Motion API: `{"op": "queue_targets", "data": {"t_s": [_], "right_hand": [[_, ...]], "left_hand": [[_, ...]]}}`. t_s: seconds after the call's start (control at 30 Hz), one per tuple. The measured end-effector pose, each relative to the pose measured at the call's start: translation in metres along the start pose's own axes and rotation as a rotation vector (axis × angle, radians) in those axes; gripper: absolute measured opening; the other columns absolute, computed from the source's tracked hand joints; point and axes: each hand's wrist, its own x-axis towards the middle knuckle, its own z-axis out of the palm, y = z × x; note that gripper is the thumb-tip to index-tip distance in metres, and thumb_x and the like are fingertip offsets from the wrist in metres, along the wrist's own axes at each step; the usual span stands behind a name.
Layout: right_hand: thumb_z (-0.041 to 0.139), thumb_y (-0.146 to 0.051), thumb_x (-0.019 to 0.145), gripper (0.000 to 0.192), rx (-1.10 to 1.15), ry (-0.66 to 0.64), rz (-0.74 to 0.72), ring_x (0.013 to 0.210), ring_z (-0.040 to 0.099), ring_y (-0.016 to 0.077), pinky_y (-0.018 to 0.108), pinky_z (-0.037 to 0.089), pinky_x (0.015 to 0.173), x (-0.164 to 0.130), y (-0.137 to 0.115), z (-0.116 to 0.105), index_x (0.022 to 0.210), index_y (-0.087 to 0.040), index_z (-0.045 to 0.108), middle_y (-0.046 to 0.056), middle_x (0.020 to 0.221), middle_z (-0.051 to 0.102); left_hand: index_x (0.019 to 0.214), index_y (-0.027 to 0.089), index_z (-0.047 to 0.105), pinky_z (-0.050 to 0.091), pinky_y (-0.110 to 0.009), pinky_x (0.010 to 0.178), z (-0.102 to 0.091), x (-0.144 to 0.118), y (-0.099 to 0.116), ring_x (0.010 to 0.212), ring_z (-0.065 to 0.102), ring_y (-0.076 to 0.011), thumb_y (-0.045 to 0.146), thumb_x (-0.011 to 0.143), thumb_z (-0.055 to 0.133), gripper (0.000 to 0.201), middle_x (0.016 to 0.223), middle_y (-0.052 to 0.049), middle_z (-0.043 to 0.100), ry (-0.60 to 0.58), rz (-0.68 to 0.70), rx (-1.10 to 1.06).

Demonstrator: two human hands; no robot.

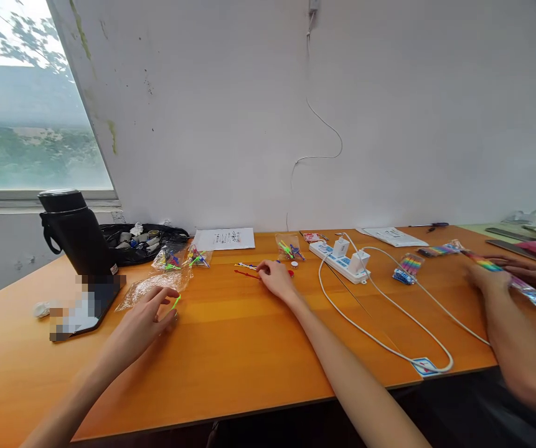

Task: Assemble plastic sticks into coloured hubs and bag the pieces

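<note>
My left hand (pixel 149 320) rests on the orange table (pixel 230 348) and pinches a small green stick (pixel 176 302) between its fingertips, just in front of an empty clear plastic bag (pixel 153 285). My right hand (pixel 274 278) reaches further out, fingers down on a little cluster of coloured sticks (pixel 245 269), red and yellow among them, with a small red piece (pixel 291 272) beside it. Whether that hand grips a stick is hidden by the fingers.
Small bags of coloured sticks (pixel 181 258) and another bag (pixel 289 247) lie at the back. A black bottle (pixel 74 233), a phone (pixel 85 311), a paper sheet (pixel 225 238) and a white power strip (pixel 340 258) with cable are near. Another person's hands (pixel 505 277) hold a rainbow packet at right.
</note>
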Motion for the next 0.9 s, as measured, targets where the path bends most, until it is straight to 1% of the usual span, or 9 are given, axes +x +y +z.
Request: {"op": "queue_targets", "data": {"t_s": [0.1, 0.2, 0.33, 0.4, 0.5, 0.6, 0.7, 0.8, 0.9], "right_hand": [[0.051, -0.015, 0.085, 0.019, -0.284, 0.153, 0.047, 0.112, 0.053, 0.0320, 0.045, 0.036, 0.095, -0.001, 0.007, -0.015, 0.088, -0.016, 0.070, 0.017, 0.105, 0.069], [0.054, -0.013, 0.082, 0.021, -0.483, 0.173, 0.152, 0.116, 0.048, 0.0378, 0.049, 0.035, 0.093, -0.005, 0.015, -0.022, 0.096, -0.013, 0.069, 0.023, 0.115, 0.064], [0.056, -0.004, 0.075, 0.020, -0.386, 0.132, 0.192, 0.112, 0.049, 0.0368, 0.046, 0.038, 0.090, -0.007, 0.024, -0.021, 0.089, -0.012, 0.068, 0.024, 0.110, 0.061], [0.054, -0.003, 0.076, 0.017, -0.278, 0.121, 0.145, 0.108, 0.051, 0.0328, 0.043, 0.039, 0.091, -0.004, 0.025, -0.019, 0.083, -0.013, 0.067, 0.021, 0.103, 0.062], [0.055, -0.008, 0.079, 0.015, -0.190, 0.059, 0.048, 0.096, 0.057, 0.0223, 0.034, 0.044, 0.088, 0.001, 0.017, -0.011, 0.086, -0.015, 0.066, 0.011, 0.097, 0.064], [0.057, -0.012, 0.079, 0.018, 0.038, -0.026, -0.111, 0.085, 0.059, 0.0152, 0.027, 0.048, 0.079, 0.001, 0.002, 0.002, 0.095, -0.018, 0.063, 0.004, 0.096, 0.065], [0.058, -0.014, 0.079, 0.018, 0.300, -0.120, -0.274, 0.085, 0.060, 0.0142, 0.027, 0.050, 0.079, -0.007, -0.015, 0.012, 0.096, -0.019, 0.062, 0.004, 0.099, 0.064], [0.058, -0.014, 0.079, 0.021, 0.394, -0.219, -0.354, 0.089, 0.062, 0.0141, 0.027, 0.051, 0.083, -0.013, -0.025, 0.016, 0.099, -0.019, 0.063, 0.004, 0.105, 0.062], [0.053, -0.009, 0.081, 0.027, 0.368, -0.197, -0.334, 0.096, 0.062, 0.0146, 0.028, 0.050, 0.088, -0.012, -0.023, 0.019, 0.103, -0.020, 0.063, 0.004, 0.109, 0.061]], "left_hand": [[0.104, 0.027, 0.060, 0.052, -0.033, 0.071, -0.011, -0.009, 0.011, 0.080, 0.068, -0.0221, 0.049, 0.088, 0.048, 0.031, 0.122, -0.006, 0.060, 0.060, -0.005, 0.128], [0.105, 0.028, 0.060, 0.050, -0.031, 0.064, -0.022, -0.013, 0.032, 0.066, 0.064, -0.0175, 0.051, 0.090, 0.047, 0.030, 0.122, -0.004, 0.062, 0.070, -0.033, 0.144], [0.106, 0.028, 0.062, 0.052, -0.028, 0.065, -0.022, 0.004, 0.068, 0.085, 0.066, -0.0213, 0.049, 0.092, 0.047, 0.030, 0.116, -0.005, 0.065, 0.003, 0.068, -0.086], [0.106, 0.026, 0.063, 0.054, -0.028, 0.067, -0.010, 0.021, 0.083, 0.098, 0.065, -0.0243, 0.047, 0.090, 0.050, 0.029, 0.117, -0.007, 0.065, -0.040, 0.108, -0.244], [0.110, 0.025, 0.062, 0.058, -0.031, 0.071, 0.023, 0.050, 0.095, 0.111, 0.062, -0.0267, 0.045, 0.087, 0.054, 0.031, 0.127, -0.009, 0.061, -0.144, 0.093, -0.580], [0.113, 0.022, 0.059, 0.056, -0.037, 0.090, 0.064, 0.069, 0.095, 0.112, 0.064, -0.0255, 0.043, 0.082, 0.062, 0.038, 0.134, -0.011, 0.057, -0.214, -0.056, -0.842], [0.114, 0.017, 0.056, 0.052, -0.040, 0.098, 0.094, 0.078, 0.087, 0.114, 0.064, -0.0259, 0.040, 0.078, 0.068, 0.044, 0.133, -0.017, 0.059, -0.193, -0.178, -1.065], [0.116, 0.015, 0.056, 0.049, -0.043, 0.102, 0.101, 0.082, 0.074, 0.113, 0.065, -0.0266, 0.043, 0.076, 0.073, 0.051, 0.126, -0.018, 0.064, -0.224, -0.145, -1.114], [0.111, 0.015, 0.060, 0.048, -0.044, 0.103, 0.095, 0.083, 0.062, 0.107, 0.067, -0.0266, 0.045, 0.071, 0.078, 0.053, 0.118, -0.016, 0.069, -0.250, -0.120, -1.097]]}}
